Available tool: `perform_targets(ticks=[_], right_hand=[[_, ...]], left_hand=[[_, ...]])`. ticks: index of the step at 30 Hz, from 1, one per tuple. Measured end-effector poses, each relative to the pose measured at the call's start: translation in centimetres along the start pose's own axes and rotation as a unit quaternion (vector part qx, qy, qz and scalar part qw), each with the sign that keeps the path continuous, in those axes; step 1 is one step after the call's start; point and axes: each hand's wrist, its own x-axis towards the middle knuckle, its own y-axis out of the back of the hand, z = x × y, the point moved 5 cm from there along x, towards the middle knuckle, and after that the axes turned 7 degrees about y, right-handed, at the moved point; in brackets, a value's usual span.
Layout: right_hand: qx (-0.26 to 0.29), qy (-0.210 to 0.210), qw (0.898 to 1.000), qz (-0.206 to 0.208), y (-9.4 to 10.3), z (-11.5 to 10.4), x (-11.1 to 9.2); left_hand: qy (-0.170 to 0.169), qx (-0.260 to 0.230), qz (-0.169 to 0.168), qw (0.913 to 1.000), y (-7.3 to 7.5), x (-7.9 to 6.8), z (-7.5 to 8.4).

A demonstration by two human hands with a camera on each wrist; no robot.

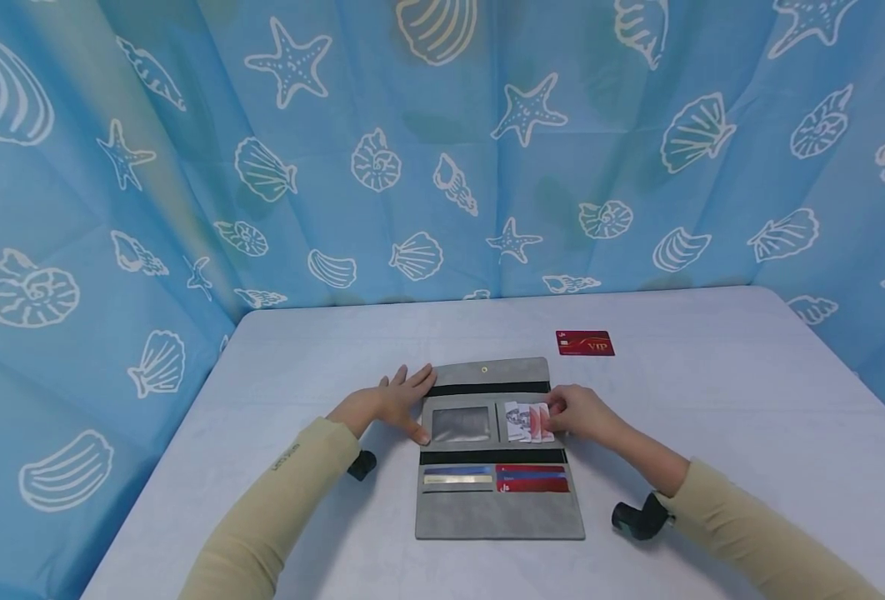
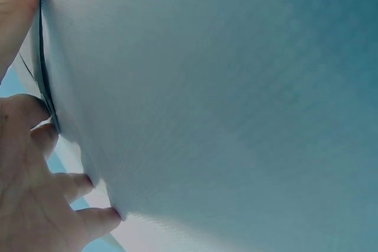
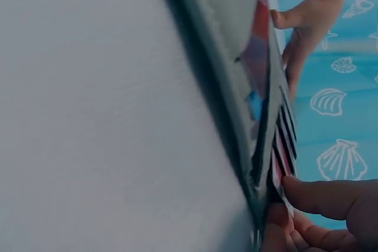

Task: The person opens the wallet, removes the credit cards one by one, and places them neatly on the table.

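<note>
An unfolded grey wallet (image 1: pixel 498 517) lies flat on the table. My left hand (image 1: pixel 396 406) has its fingers spread, with thumb and fingertips resting at the wallet's left edge. In the left wrist view, the left hand (image 2: pixel 35 187) touches that edge and the white tabletop. At the middle panel's right side, my right hand (image 1: pixel 581 414) pinches the right end of a fanned row of white and red cards (image 1: pixel 523 422). Thumb and finger of the right hand (image 3: pixel 331 205) close on a card edge in the right wrist view. How many cards it grips is hidden.
A red VIP card (image 1: pixel 585 343) lies apart, beyond the wallet to the right. The lower panel holds red cards (image 1: pixel 532 485) on the right and a pale card (image 1: pixel 457 479) on the left. Behind the white table (image 1: pixel 300 350) hangs a blue shell-patterned curtain (image 1: pixel 382 225).
</note>
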Motion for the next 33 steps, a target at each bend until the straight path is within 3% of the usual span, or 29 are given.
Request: perform_targets(ticks=[9,33], right_hand=[[0.065,-0.02,0.998,-0.011,-0.1,0.3,0.4],[0.106,-0.056,0.993,-0.003,1.3,1.7,-0.4]], left_hand=[[0.0,-0.01,0.006,0.9999,-0.2,0.4,-0.2],[0.0,-0.013,0.004,0.9999,-0.2,0.4,-0.2]])
